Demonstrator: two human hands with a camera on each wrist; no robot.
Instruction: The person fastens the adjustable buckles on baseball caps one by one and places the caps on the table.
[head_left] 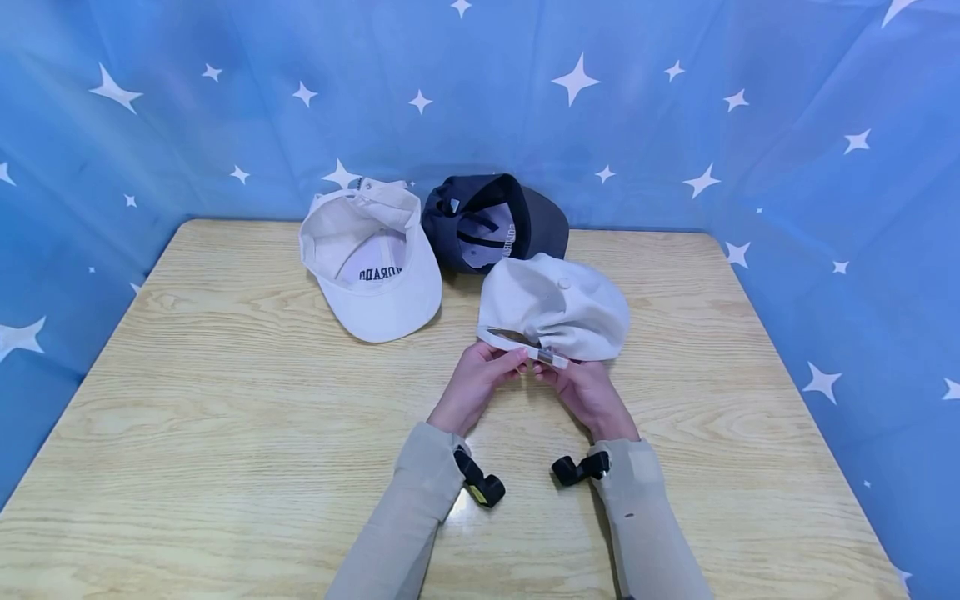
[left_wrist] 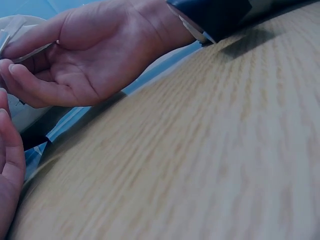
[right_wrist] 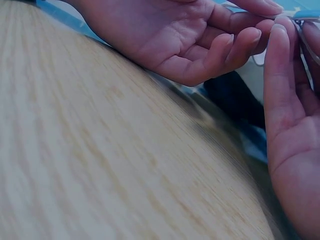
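Observation:
A cream baseball cap [head_left: 585,308] is held at the near middle of the table, its back strap and metal buckle [head_left: 546,356] facing me. My left hand [head_left: 480,379] pinches the strap left of the buckle between thumb and fingers. On the buckle side, my right hand [head_left: 588,392] pinches the strap's right part with its thumb on top. The fingertips of both hands nearly meet under the strap. In the left wrist view the right hand [left_wrist: 95,55] shows palm-side, thumb against the strap end. In the right wrist view the left hand [right_wrist: 170,40] has its fingers curled under the strap.
Behind to the left, a white cap [head_left: 390,304] lies with its inside up and lettering showing through. Beside it a dark navy cap [head_left: 543,221] also lies inside up, touching the back edge region. A blue star-patterned cloth [head_left: 495,83] hangs around the wooden table [head_left: 247,433].

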